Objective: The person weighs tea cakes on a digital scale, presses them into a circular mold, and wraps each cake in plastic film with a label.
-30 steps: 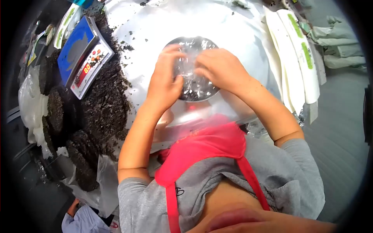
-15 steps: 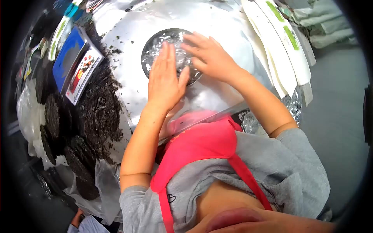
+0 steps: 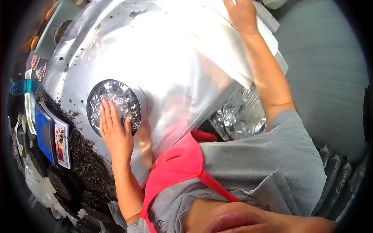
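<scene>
My left hand (image 3: 116, 130) lies flat, fingers outstretched, on crinkled clear plastic film (image 3: 110, 93) inside a round metal container (image 3: 143, 103). What lies under the film is hard to make out. My right hand (image 3: 243, 17) reaches far to the upper right, over a stack of white sheets or bags (image 3: 229, 58). Its fingertips run off the top of the view, so whether it grips anything is hidden. The container rests on a shiny, pale work surface (image 3: 171, 46).
A blue-topped digital scale (image 3: 52, 136) stands left of the container. Dark, flaky crumbs (image 3: 87, 155) and dark round sheets spread around it. A pale green bin (image 3: 52, 37) is at the upper left. Crumpled clear plastic (image 3: 241, 112) lies by the table's near edge.
My right hand has left the film and moved up and right to the white stack. My left hand stays on the film. The camera view has shifted, so the container appears farther left and lower.
</scene>
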`<action>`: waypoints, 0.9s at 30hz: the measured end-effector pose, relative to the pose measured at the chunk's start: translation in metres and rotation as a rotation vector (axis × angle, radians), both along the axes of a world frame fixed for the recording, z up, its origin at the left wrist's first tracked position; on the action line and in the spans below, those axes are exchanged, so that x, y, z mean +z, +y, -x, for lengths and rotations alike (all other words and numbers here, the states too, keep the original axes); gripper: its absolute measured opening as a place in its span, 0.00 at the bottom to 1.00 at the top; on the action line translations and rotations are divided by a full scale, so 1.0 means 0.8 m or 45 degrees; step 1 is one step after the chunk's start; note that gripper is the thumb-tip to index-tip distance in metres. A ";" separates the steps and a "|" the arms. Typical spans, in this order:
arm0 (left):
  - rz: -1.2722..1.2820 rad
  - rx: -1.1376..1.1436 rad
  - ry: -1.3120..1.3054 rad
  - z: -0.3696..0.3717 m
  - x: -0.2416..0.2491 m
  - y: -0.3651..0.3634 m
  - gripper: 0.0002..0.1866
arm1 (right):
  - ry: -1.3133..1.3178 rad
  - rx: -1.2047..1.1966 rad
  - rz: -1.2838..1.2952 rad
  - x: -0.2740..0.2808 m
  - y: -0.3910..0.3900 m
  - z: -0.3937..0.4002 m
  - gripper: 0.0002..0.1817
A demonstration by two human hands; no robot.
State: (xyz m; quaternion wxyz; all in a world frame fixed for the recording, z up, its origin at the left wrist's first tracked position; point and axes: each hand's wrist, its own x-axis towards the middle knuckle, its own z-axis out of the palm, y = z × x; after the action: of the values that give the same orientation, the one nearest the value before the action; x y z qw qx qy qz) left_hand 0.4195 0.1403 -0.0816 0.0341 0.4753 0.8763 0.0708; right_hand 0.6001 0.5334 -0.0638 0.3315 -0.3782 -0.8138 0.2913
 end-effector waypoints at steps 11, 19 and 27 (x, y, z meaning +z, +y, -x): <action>0.073 0.031 0.086 0.001 -0.004 -0.002 0.35 | -0.641 0.021 -1.314 -0.152 0.112 -0.089 0.17; -0.050 -0.079 0.161 0.014 -0.018 0.004 0.33 | -0.387 0.049 -0.655 -0.167 0.150 -0.104 0.22; -0.049 0.086 0.132 0.008 -0.027 -0.006 0.35 | 1.113 -0.060 0.778 -0.020 0.328 -0.250 0.31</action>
State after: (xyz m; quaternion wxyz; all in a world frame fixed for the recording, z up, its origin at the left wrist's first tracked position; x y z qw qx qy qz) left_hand 0.4127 0.1356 -0.1035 -0.0229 0.4491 0.8909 0.0642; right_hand 0.7999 0.7959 -0.0795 0.5207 -0.3190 -0.4693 0.6378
